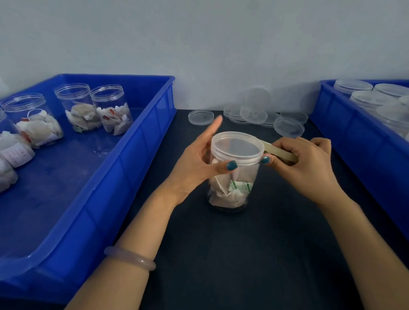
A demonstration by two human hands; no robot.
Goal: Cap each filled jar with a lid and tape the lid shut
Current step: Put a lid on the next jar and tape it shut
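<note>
jar (230, 182), lid (237, 146) on, stands on dark table (238, 269). left hand (197, 164) clasps jar, thumb in front, fingers behind. right hand (304, 163), just right of jar, pinches tape (279, 152) touching lid rim.

pale wall (209, 31) behind dark table (251, 258).

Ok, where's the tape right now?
Head view, right of centre: the tape sits gripped in the right hand, against the right rim of the lid on the jar.
</note>
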